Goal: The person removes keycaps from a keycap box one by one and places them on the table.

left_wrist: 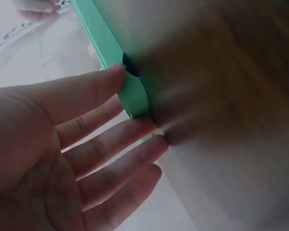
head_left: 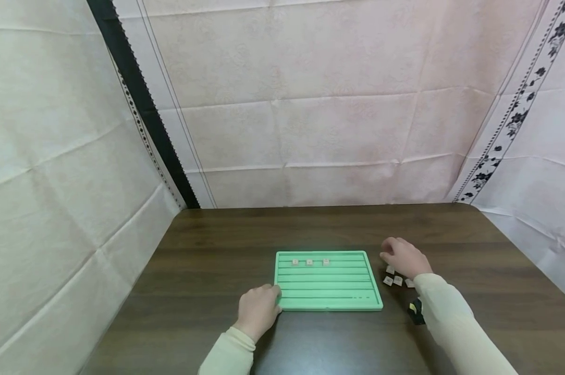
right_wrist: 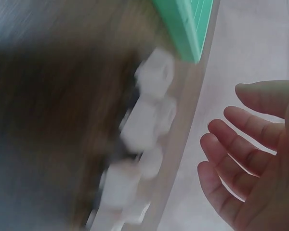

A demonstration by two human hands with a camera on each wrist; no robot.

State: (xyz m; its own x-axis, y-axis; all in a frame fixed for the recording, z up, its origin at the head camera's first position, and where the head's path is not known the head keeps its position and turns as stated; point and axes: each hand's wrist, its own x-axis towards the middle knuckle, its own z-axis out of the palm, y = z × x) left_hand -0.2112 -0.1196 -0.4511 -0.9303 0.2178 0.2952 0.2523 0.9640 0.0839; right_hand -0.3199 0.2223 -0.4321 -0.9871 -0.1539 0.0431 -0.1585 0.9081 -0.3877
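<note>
A light green ridged board (head_left: 329,285) lies flat on the table. Three small whitish tiles (head_left: 309,262) sit spaced apart along its top row. My left hand (head_left: 258,311) holds the board's near left corner; the left wrist view has the thumb (left_wrist: 116,77) against the near edge and the index finger passing behind the corner. Right of the board, my right hand (head_left: 406,259) hovers over several loose white tiles (head_left: 397,281). The right wrist view shows its fingers (right_wrist: 241,154) loosely bent with nothing between them, apart from the blurred tiles (right_wrist: 139,125).
A small black object with a yellow mark (head_left: 415,311) lies beside the right forearm, partly covered by the sleeve. The brown wooden table (head_left: 207,271) extends around the board. Pale cloth (head_left: 339,104) hangs behind the table and at its sides.
</note>
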